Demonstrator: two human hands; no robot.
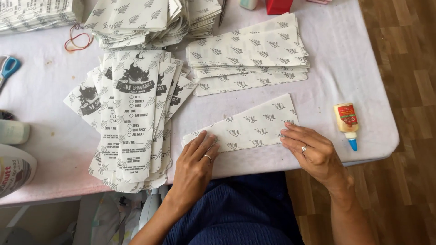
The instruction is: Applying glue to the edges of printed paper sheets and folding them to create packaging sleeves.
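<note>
Scissors (8, 68) at far left on the table (363, 90), a rubber band (78, 40) beyond. Next, a fanned pile of printed bags (131, 122). Left hand (195, 165) flat, fingers spread, pressing the near-left end of one leaf-patterned bag (250, 127), not clenched. Behind, a stack (250, 54) of such bags. Right hand (313, 149) open too, fingertips pinning the bag's right end. Glue bottle (347, 123) lying just right, apart.

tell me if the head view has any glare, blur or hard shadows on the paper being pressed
Head view: soft, even light, no glare; the leaf-printed white paper sleeve is sharp, with faint shadows under the left hand and right hand; slight bowing toward the edges.
</note>
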